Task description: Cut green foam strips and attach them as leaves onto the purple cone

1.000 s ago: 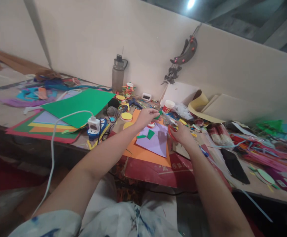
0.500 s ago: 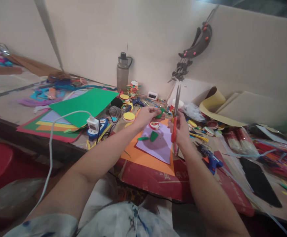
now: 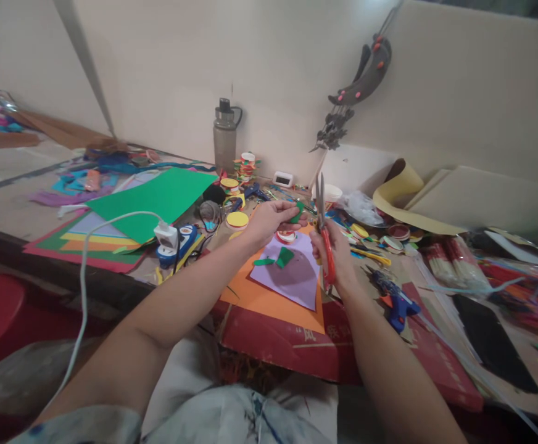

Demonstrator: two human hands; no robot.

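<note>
The green paper piece [image 3: 297, 212] is small and dark green, a scrap of craft paper with most of its surface hidden behind the fingers that hold it; its exact outline cannot be told. It sits above the far edge of the purple sheet [image 3: 297, 277], just left of the scissor blades.

The left hand [image 3: 273, 219] pinches this green piece between thumb and fingertips, fingers pressed together on it, with the hand raised off the table [image 3: 14, 209]. The right hand [image 3: 336, 256] is closed around the red handles of the scissors [image 3: 323, 231], fingers through the loops. The scissors stand nearly upright, blades pointing away toward the wall, and the two blades look close together, parted only slightly at the tips. The blades are just beside the green piece; whether they touch it cannot be told.

Under the hands, the purple sheet lies on an orange sheet [image 3: 269, 299], which rests on a red folder [image 3: 292, 342] at the near edge of the table. Two more green scraps [image 3: 284, 256] lie on the purple sheet. To the right, near the right wrist, lies a blue glue gun [image 3: 396, 302].
</note>
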